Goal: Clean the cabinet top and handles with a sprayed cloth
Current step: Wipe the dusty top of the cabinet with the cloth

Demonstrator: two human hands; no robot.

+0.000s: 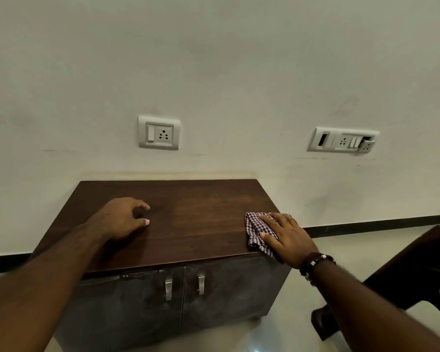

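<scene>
No text, label, brand, number or sign can be read anywhere. The two switch plates on the wall, the left one and the right one, carry only sockets and switches, without any marking that can be made out. The checked cloth has a woven pattern but no letters, and the bracelet on the right wrist shows nothing readable.

Your checked cloth lies crumpled on the right front corner of the cabinet top, a dark brown wood-grain slab set against the wall. Below it, two metal handles hang upright side by side on grey doors that look smudged.
</scene>
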